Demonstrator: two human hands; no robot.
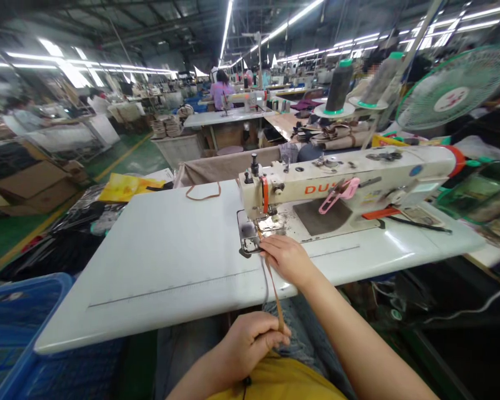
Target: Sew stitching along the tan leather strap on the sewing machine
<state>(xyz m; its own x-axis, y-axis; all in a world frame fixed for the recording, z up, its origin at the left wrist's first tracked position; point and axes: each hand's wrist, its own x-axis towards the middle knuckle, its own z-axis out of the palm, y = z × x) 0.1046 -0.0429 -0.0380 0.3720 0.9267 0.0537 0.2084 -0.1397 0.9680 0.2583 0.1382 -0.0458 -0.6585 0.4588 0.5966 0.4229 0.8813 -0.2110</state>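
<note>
A narrow brown strip [278, 303] runs from the needle area of a white sewing machine [300, 186] down past the table's front edge. My left hand [254, 341] is closed on the strip's lower part, near my lap. My right hand [285, 256] presses its fingers together over the strip's upper part, beside the metal needle plate [270, 223]. The fingertips partly cover the strip there. A loop of similar brown strip [203, 198] lies at the table's far edge, apart from both hands.
Pink-handled snips [339, 194] rest against the machine arm. Thread cones [339, 86] and a green fan [454, 89] stand behind at right. A blue plastic basket [25, 311] is at lower left, near dark piled material and a yellow bag [127, 188]. A person [220, 90] sits farther back.
</note>
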